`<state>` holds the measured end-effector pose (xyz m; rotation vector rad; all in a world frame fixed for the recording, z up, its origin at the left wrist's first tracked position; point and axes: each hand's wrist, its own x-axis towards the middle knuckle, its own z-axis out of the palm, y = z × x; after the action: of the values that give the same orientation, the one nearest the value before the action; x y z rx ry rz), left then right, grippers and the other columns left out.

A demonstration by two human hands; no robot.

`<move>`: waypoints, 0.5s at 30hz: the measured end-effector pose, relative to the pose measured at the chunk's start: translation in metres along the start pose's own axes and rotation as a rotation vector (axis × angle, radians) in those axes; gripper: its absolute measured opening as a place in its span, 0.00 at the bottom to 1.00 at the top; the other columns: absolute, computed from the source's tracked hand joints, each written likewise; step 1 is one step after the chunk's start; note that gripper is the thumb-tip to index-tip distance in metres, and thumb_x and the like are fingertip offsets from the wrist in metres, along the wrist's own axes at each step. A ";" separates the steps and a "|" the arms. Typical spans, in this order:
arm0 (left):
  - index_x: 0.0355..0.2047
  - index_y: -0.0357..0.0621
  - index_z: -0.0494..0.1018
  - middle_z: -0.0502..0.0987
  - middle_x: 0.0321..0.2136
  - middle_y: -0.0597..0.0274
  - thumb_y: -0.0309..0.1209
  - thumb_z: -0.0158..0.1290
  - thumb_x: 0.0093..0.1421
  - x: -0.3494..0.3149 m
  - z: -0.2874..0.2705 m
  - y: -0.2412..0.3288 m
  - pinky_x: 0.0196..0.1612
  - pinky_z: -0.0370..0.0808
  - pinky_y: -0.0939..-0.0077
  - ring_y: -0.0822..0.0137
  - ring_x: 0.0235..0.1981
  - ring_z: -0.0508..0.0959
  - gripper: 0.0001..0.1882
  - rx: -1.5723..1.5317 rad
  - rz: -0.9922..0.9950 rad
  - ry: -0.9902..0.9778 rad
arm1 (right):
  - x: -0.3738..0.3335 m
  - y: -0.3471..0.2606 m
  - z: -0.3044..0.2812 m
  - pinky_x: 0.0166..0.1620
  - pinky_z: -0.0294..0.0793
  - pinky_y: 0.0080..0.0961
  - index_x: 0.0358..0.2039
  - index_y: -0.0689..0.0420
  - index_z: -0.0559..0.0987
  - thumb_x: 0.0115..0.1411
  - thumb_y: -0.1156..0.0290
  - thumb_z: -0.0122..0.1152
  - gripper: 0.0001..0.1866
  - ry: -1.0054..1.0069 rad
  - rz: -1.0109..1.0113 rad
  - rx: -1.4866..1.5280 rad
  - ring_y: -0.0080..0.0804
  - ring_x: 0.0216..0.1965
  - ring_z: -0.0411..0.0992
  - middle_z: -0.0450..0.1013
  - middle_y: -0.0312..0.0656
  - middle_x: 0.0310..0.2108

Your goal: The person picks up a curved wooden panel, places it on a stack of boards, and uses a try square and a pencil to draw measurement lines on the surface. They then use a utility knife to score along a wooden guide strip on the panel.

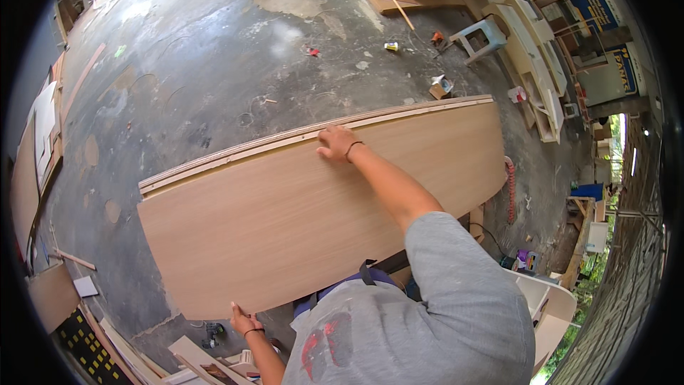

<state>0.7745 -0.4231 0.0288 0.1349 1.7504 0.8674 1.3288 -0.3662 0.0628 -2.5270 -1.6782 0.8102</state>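
Plywood fills the middle of my view — a long, pale, wood-grain laminated panel (313, 207) held across my body above a stained grey concrete workshop floor (199, 57). My right hand (336, 142) reaches over the far long edge, fingers curled down on it beside a thin strip of lighter wood edging (299, 137) that runs along that side; a dark band sits on the wrist. My left hand (244, 321) grips the near lower corner from beneath, thumb on the face, closed on the edge.

To handle this well, I judge the two grips should stay well apart, diagonal across the sheet, so it does not twist or sag — and the far edge should be kept level so the edging strip is not knocked loose.

My right arm stretches forward, nearly straight, in a grey sleeve; my left is bent close to the hip, low in the frame. A pale plastic stool (482, 36) and cream cabinet parts (533, 64) stand well apart at the far right.
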 end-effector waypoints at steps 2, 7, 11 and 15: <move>0.39 0.35 0.69 0.75 0.35 0.54 0.35 0.53 0.56 -0.006 0.002 0.001 0.34 0.78 0.59 0.59 0.35 0.78 0.16 0.000 0.040 -0.026 | 0.002 0.013 -0.001 0.48 0.66 0.39 0.38 0.51 0.75 0.52 0.49 0.53 0.21 0.064 -0.029 -0.014 0.44 0.45 0.68 0.71 0.45 0.41; 0.35 0.38 0.67 0.74 0.32 0.56 0.33 0.54 0.55 -0.016 0.006 0.008 0.30 0.80 0.65 0.62 0.32 0.78 0.13 -0.046 0.028 0.045 | 0.006 0.059 -0.009 0.40 0.69 0.39 0.30 0.55 0.76 0.51 0.47 0.52 0.22 -0.104 -0.014 0.005 0.46 0.36 0.71 0.74 0.47 0.32; 0.35 0.39 0.64 0.74 0.31 0.57 0.32 0.55 0.54 -0.018 0.006 0.010 0.30 0.80 0.66 0.63 0.31 0.78 0.13 -0.087 0.056 0.073 | -0.009 0.115 -0.024 0.40 0.69 0.38 0.29 0.58 0.77 0.52 0.44 0.52 0.26 -0.130 0.077 -0.041 0.48 0.36 0.71 0.74 0.51 0.32; 0.36 0.39 0.62 0.73 0.32 0.56 0.31 0.55 0.54 -0.022 0.002 0.008 0.30 0.80 0.66 0.62 0.31 0.78 0.15 -0.110 0.059 0.051 | -0.029 0.157 -0.032 0.37 0.69 0.38 0.27 0.58 0.76 0.52 0.42 0.52 0.27 -0.052 0.071 -0.055 0.49 0.34 0.71 0.73 0.52 0.29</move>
<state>0.7816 -0.4277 0.0503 0.0934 1.7490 1.0157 1.4688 -0.4498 0.0593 -2.6383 -1.6570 0.8532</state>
